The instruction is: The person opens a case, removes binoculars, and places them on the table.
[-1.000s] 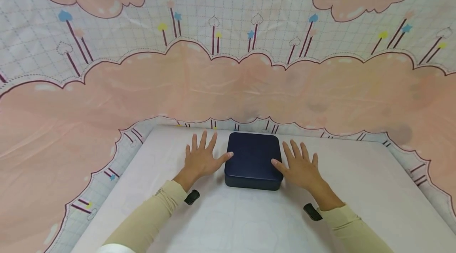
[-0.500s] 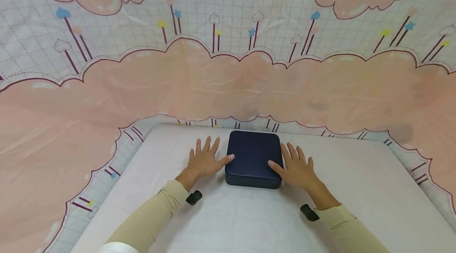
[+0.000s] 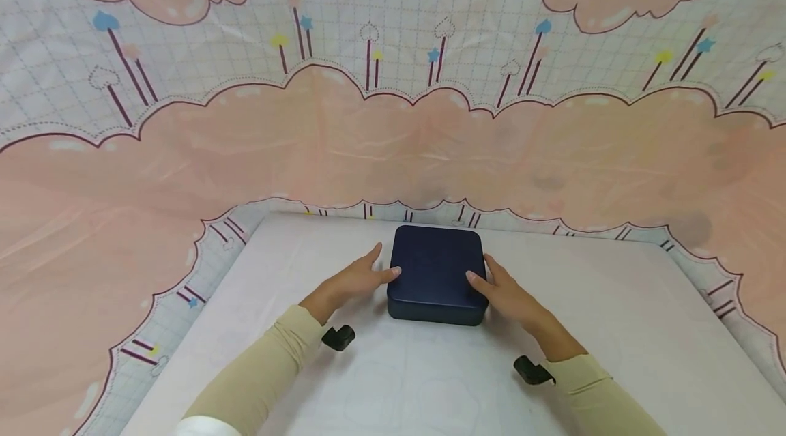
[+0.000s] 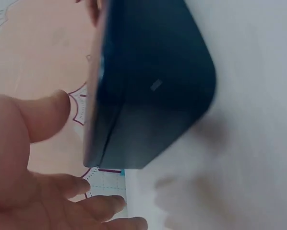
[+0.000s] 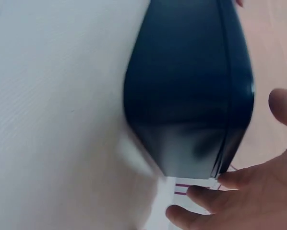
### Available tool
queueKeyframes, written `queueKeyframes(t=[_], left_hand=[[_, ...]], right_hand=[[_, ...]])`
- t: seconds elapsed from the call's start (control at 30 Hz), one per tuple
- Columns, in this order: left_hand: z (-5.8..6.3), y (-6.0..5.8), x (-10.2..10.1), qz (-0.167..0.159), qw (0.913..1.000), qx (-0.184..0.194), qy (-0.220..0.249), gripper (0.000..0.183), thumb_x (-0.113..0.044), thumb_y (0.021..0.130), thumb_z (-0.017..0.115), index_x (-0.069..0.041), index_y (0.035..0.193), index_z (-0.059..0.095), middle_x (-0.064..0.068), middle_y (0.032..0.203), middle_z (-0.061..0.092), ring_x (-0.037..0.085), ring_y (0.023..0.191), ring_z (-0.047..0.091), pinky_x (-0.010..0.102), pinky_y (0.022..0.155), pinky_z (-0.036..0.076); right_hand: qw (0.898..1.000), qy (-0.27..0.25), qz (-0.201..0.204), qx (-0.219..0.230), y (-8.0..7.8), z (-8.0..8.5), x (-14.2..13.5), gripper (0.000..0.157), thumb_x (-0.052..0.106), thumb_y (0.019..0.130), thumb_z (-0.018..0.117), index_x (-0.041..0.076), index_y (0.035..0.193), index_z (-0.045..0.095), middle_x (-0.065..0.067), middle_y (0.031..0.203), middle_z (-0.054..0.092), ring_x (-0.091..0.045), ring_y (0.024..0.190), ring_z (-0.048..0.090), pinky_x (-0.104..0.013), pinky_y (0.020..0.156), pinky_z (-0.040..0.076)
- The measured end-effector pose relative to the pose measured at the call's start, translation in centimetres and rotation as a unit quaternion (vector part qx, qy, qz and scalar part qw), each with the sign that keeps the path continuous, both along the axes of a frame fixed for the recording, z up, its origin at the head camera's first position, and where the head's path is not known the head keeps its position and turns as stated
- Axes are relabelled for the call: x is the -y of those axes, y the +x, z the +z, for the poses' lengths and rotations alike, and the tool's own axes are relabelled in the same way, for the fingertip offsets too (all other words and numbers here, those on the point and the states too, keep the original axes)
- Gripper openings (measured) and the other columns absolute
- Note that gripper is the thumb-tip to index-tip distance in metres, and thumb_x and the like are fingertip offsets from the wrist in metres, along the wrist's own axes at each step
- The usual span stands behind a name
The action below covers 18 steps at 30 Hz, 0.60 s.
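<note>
A dark navy rectangular box (image 3: 437,265) with rounded corners lies flat on the white table, its lid closed. The lid seam runs along the box's side (image 4: 153,96) in the left wrist view. My left hand (image 3: 355,279) is at the box's left side, fingers extended, thumb by the upper left edge. In its wrist view a gap shows between thumb and box. On the right side my right hand (image 3: 508,294) has its fingers straight along the wall and its thumb over the lid edge. The right wrist view shows the index fingertip (image 5: 230,179) right at the box's corner.
The white tabletop (image 3: 405,388) extends around the box, with its far edge close behind. A patterned curtain (image 3: 393,149) with peach clouds hangs behind and at both sides. Black wrist cameras (image 3: 339,338) jut inward from both wrists.
Both hands have turned from palms down with spread fingers to palms facing the box's sides, fingers drawn together. The right hand has shifted slightly left. The box has stayed in place.
</note>
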<state>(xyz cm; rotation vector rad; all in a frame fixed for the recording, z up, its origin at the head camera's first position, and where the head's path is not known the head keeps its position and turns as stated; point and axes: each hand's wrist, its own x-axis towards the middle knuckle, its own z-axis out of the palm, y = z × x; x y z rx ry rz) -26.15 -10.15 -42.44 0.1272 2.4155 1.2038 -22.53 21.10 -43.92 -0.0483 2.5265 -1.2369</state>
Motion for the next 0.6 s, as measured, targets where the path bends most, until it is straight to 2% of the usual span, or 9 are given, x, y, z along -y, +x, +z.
queueKeyframes(t=[0.2, 0.27, 0.33, 0.4, 0.47, 0.53, 0.6], left_hand=[[0.4, -0.3, -0.4, 0.056, 0.9949, 0.02, 0.082, 0.084, -0.027, 0.101, 0.069, -0.01, 0.167, 0.02, 0.02, 0.171, 0.027, 0.04, 0.158, 0.028, 0.06, 0.128, 0.024], [0.5, -0.4, -0.5, 0.072, 0.9911, 0.029, 0.108, 0.081, -0.019, 0.099, 0.071, -0.007, 0.166, 0.025, 0.023, 0.168, 0.032, 0.041, 0.154, 0.036, 0.062, 0.125, 0.031], [0.5, -0.5, -0.6, 0.089, 0.9873, 0.039, 0.126, 0.078, -0.013, 0.098, 0.072, -0.006, 0.163, 0.03, 0.024, 0.164, 0.039, 0.042, 0.148, 0.045, 0.061, 0.121, 0.038], [0.4, -0.7, -0.6, 0.1, 0.984, 0.049, 0.139, 0.075, -0.008, 0.097, 0.072, -0.005, 0.162, 0.034, 0.026, 0.161, 0.044, 0.042, 0.142, 0.053, 0.059, 0.116, 0.045], [0.3, -1.0, -0.7, 0.11, 0.9807, 0.058, 0.151, 0.072, -0.006, 0.096, 0.072, -0.004, 0.159, 0.038, 0.026, 0.157, 0.048, 0.04, 0.136, 0.059, 0.056, 0.112, 0.05], [0.2, -1.2, -0.8, 0.118, 0.9784, 0.064, 0.158, 0.069, -0.004, 0.095, 0.072, -0.002, 0.157, 0.042, 0.026, 0.154, 0.052, 0.036, 0.129, 0.064, 0.053, 0.107, 0.055], [0.1, -1.4, -0.9, 0.126, 0.976, 0.071, 0.163, 0.064, -0.003, 0.095, 0.073, -0.001, 0.154, 0.047, 0.025, 0.147, 0.058, 0.03, 0.119, 0.069, 0.05, 0.102, 0.058]], right_hand=[[0.995, -0.08, -0.039, 0.044, -0.3, 0.5, -0.3, 0.087, 0.057, 0.107, 0.045, 0.009, 0.168, 0.006, -0.022, 0.175, 0.006, -0.047, 0.161, 0.003, -0.074, 0.124, 0.006], [0.992, -0.1, -0.05, 0.051, -0.4, 0.7, -0.3, 0.082, 0.051, 0.109, 0.047, 0.007, 0.168, 0.01, -0.024, 0.174, 0.011, -0.047, 0.161, 0.009, -0.072, 0.125, 0.012], [0.991, -0.11, -0.061, 0.051, -0.5, 0.8, -0.3, 0.077, 0.044, 0.11, 0.047, 0.004, 0.167, 0.015, -0.026, 0.172, 0.02, -0.048, 0.158, 0.022, -0.068, 0.126, 0.023], [0.988, -0.121, -0.079, 0.05, -0.6, 0.9, -0.2, 0.071, 0.037, 0.11, 0.049, 0.001, 0.165, 0.022, -0.028, 0.166, 0.033, -0.045, 0.146, 0.042, -0.06, 0.119, 0.04], [0.987, -0.125, -0.095, 0.044, -0.6, 0.8, -0.2, 0.066, 0.032, 0.11, 0.051, -0.001, 0.162, 0.028, -0.028, 0.157, 0.045, -0.037, 0.127, 0.055, -0.048, 0.106, 0.052], [0.985, -0.131, -0.109, 0.035, -0.6, 0.7, -0.2, 0.062, 0.026, 0.109, 0.053, -0.003, 0.16, 0.033, -0.026, 0.145, 0.056, -0.027, 0.111, 0.059, -0.038, 0.094, 0.055], [0.984, -0.134, -0.115, 0.027, -0.7, 0.6, -0.2, 0.06, 0.022, 0.107, 0.055, -0.005, 0.158, 0.036, -0.024, 0.135, 0.061, -0.022, 0.102, 0.061, -0.032, 0.086, 0.057]])
